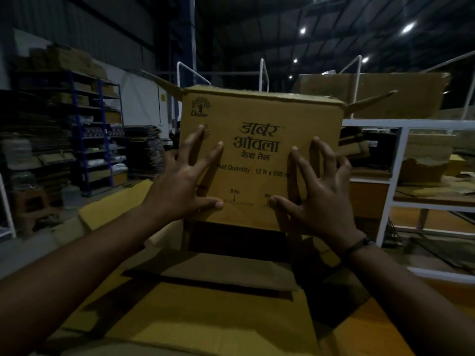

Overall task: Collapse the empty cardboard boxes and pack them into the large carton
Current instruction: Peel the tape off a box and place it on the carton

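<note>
A brown printed cardboard box (pixel 259 116) stands up in front of me, its top flaps sticking out to both sides. My left hand (pixel 185 181) lies with spread, fairly straight fingers against the left part of the printed face. My right hand (pixel 318 191) touches the right part of that face with spread, bent fingertips. Below and around the box lies the large carton (pixel 210 317), its flaps open and its dark inside showing under the box.
Blue shelving (pixel 84 124) with stacked goods and piles of flattened cardboard (pixel 146 150) fills the left. A white metal frame table (pixel 401 155) with more cardboard stands at the right. Another big brown box (pixel 401 96) sits behind.
</note>
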